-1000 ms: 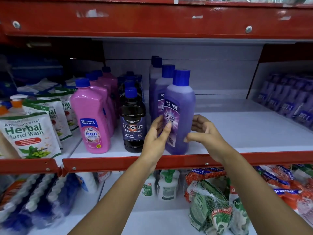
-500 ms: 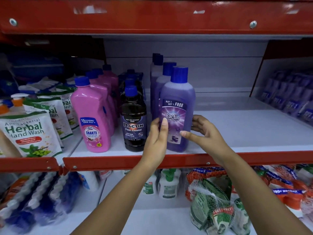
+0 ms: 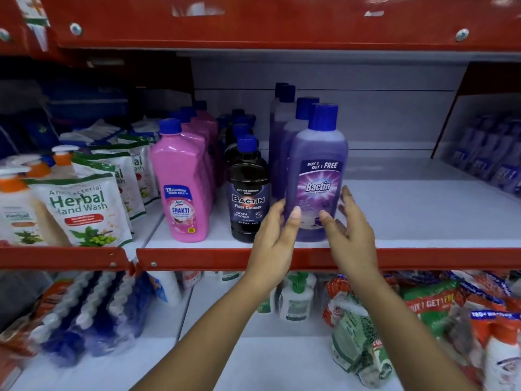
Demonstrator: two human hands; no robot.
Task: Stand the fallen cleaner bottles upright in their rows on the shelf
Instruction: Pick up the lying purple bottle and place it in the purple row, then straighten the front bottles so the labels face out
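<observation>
A purple Bactin cleaner bottle (image 3: 318, 153) with a blue cap stands upright at the front of its row on the white shelf (image 3: 423, 215), label facing me. More purple bottles (image 3: 284, 122) stand behind it. My left hand (image 3: 273, 244) is at the bottle's lower left, fingers apart, thumb tip just over the label. At the lower right, my right hand (image 3: 349, 230) has its fingers spread and its index tip near the label. Neither hand grips the bottle. To the left, a row of black Bactin bottles (image 3: 248, 198) and one of pink Shakti bottles (image 3: 180, 179) stand upright.
Herbal hand wash pouches (image 3: 81, 207) fill the shelf section at left. The shelf's red front rim (image 3: 197, 256) runs under my hands. Right of the purple row the shelf is bare up to purple packs (image 3: 490, 162) at far right. Bags and small bottles lie on the shelf below.
The purple bottle was turned label-forward and set straight. Both hands have loosened from its sides, and their fingers now spread apart.
</observation>
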